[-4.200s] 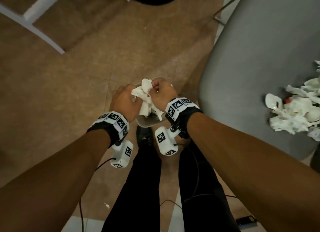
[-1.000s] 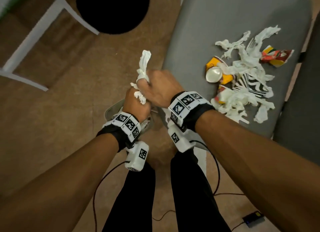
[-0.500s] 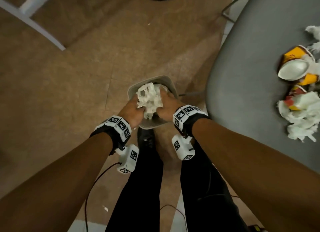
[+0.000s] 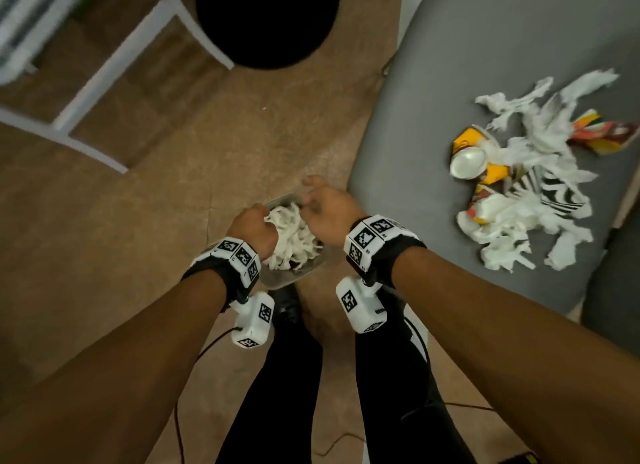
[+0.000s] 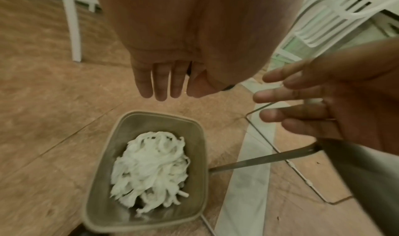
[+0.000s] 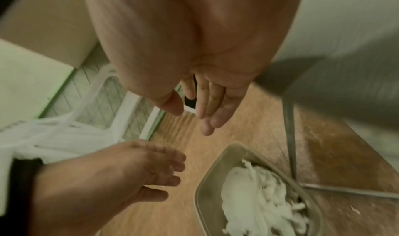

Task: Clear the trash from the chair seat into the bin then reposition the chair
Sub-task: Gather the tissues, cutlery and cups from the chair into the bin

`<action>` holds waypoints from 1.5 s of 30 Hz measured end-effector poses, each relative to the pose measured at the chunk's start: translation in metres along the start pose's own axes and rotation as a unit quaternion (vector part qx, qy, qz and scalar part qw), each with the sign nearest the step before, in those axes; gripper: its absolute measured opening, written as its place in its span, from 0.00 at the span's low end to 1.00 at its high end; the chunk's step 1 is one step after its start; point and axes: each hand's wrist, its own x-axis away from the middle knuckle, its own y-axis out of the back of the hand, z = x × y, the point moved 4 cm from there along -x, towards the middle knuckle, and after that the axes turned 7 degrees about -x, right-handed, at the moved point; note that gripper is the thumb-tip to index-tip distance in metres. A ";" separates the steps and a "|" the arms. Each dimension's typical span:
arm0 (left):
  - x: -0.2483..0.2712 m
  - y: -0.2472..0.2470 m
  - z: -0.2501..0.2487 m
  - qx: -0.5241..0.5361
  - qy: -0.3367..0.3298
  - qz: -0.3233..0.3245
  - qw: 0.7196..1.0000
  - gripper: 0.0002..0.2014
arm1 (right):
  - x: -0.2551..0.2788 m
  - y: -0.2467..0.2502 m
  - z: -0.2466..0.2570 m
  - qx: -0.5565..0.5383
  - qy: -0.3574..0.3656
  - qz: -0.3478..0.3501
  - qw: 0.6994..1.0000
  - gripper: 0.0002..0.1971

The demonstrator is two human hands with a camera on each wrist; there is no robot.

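Note:
A small grey bin (image 4: 294, 280) (image 5: 103, 205) (image 6: 205, 197) stands on the floor between my feet and the chair, filled with crumpled white tissue (image 4: 292, 240) (image 5: 151, 169) (image 6: 254, 200). My left hand (image 4: 254, 228) (image 5: 164, 84) hovers above the bin with straight fingers, holding nothing. My right hand (image 4: 325, 207) (image 6: 207, 110) is beside it, also above the bin, fingers relaxed and empty. On the grey chair seat (image 4: 433, 93) to the right lies a heap of white tissue (image 4: 526, 200), a crushed yellow cup (image 4: 474, 159) and coloured wrappers (image 4: 602, 134).
A black round stool (image 4: 266, 20) and a white frame (image 4: 114, 65) stand on the brown floor ahead. The chair's thin metal legs (image 5: 265, 159) run close to the bin's right side. A cable trails on the floor near my legs.
Both hands pressed the tissue wad into the bin half a second ago. They have let go and risen above it, the right hand moving toward the chair.

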 end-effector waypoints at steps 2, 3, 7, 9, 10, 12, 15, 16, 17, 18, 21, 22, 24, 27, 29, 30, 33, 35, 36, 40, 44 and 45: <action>0.006 0.015 -0.042 -0.008 -0.040 -0.028 0.999 0.18 | 0.014 0.041 0.002 -0.038 0.014 -0.030 0.999 0.20; 0.009 0.020 -0.066 -0.005 -0.062 -0.039 0.997 0.17 | 0.022 0.063 0.000 -0.052 0.019 -0.044 0.997 0.21; 0.016 0.017 -0.171 0.014 -0.177 -0.064 0.982 0.17 | 0.052 0.157 -0.031 -0.099 0.011 -0.130 0.986 0.20; 0.018 0.003 -0.223 0.006 -0.245 -0.073 0.967 0.22 | 0.067 0.201 -0.061 -0.128 -0.011 -0.185 0.974 0.19; 0.019 -0.007 -0.248 -0.011 -0.275 -0.081 0.958 0.27 | 0.076 0.221 -0.077 -0.134 -0.023 -0.210 0.968 0.20; 0.027 -0.025 -0.292 -0.081 -0.332 -0.098 0.935 0.36 | 0.092 0.254 -0.108 -0.144 -0.048 -0.246 0.957 0.18; 0.033 -0.051 -0.336 -0.225 -0.408 -0.091 0.880 0.45 | 0.109 0.294 -0.141 -0.157 -0.054 -0.294 0.941 0.13; 0.030 -0.058 -0.343 -0.270 -0.412 -0.074 0.867 0.44 | 0.114 0.305 -0.148 -0.152 -0.050 -0.312 0.937 0.14; 0.025 -0.062 -0.346 -0.303 -0.404 -0.059 0.861 0.41 | 0.118 0.316 -0.154 -0.140 -0.050 -0.328 0.933 0.14; 0.021 -0.065 -0.346 -0.324 -0.394 -0.050 0.859 0.38 | 0.122 0.326 -0.159 -0.125 -0.053 -0.344 0.929 0.13; 0.019 -0.060 -0.342 -0.326 -0.386 -0.046 0.862 0.34 | 0.126 0.352 -0.171 0.002 -0.063 -0.409 0.910 0.14; 0.021 -0.057 -0.340 -0.317 -0.389 -0.048 0.863 0.33 | 0.125 0.358 -0.172 0.056 -0.077 -0.413 0.906 0.18; 0.023 -0.051 -0.334 -0.285 -0.403 -0.050 0.868 0.32 | 0.120 0.365 -0.180 0.121 -0.131 -0.372 0.911 0.27; 0.017 -0.040 -0.321 -0.218 -0.435 -0.047 0.872 0.28 | 0.108 0.366 -0.196 0.115 -0.180 -0.309 0.927 0.27; 0.015 -0.033 -0.311 -0.198 -0.448 -0.052 0.870 0.25 | 0.107 0.364 -0.199 0.090 -0.181 -0.314 0.928 0.21; 0.015 -0.029 -0.306 -0.190 -0.448 -0.060 0.871 0.23 | 0.107 0.363 -0.198 0.061 -0.179 -0.333 0.924 0.20; 0.021 -0.015 -0.289 -0.146 -0.447 -0.091 0.878 0.20 | 0.111 0.366 -0.189 -0.022 -0.168 -0.415 0.894 0.19; 0.025 -0.006 -0.277 -0.109 -0.435 -0.103 0.888 0.19 | 0.109 0.365 -0.174 -0.063 -0.143 -0.449 0.880 0.18; 0.026 -0.001 -0.270 -0.095 -0.429 -0.108 0.892 0.18 | 0.105 0.363 -0.164 -0.085 -0.122 -0.454 0.879 0.18; 0.034 0.010 -0.230 -0.078 -0.412 -0.118 0.900 0.18 | 0.087 0.329 -0.111 -0.160 -0.027 -0.434 0.886 0.17; 0.043 0.011 -0.180 -0.066 -0.370 -0.123 0.919 0.22 | 0.068 0.259 -0.056 -0.121 0.020 -0.351 0.928 0.20; 0.046 0.011 -0.165 -0.055 -0.359 -0.136 0.922 0.22 | 0.063 0.236 -0.042 -0.105 0.032 -0.313 0.943 0.20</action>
